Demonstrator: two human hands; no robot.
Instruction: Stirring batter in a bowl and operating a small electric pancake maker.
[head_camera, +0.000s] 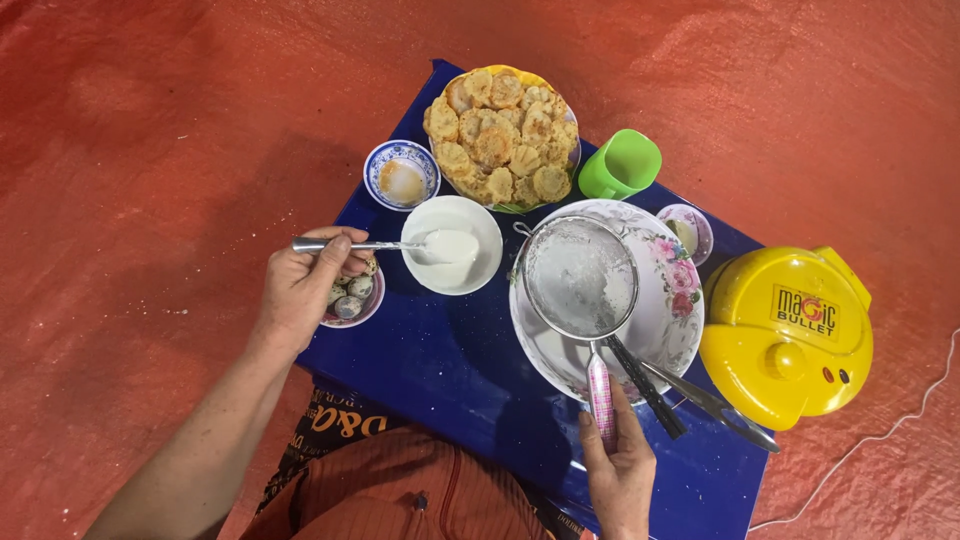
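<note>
Blue table (450, 370) sitting on red floor (150, 120); green cup (622, 163), yellow appliance (785, 335), pink-flowered white plate (672, 290), blue-patterned bowl (402, 175) showing.

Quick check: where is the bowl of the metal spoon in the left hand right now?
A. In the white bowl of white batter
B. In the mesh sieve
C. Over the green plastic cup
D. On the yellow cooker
A: the left hand holds the metal spoon with its bowl in the white bowl of batter, while the right hand holds the mesh sieve over the floral plate.

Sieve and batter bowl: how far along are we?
Done: fried cakes fill the yellow plate. In hand: left hand lifts a spoon of white batter from the white bowl; right hand holds the sieve over the floral plate. Left: batter remains in the bowl.
</note>
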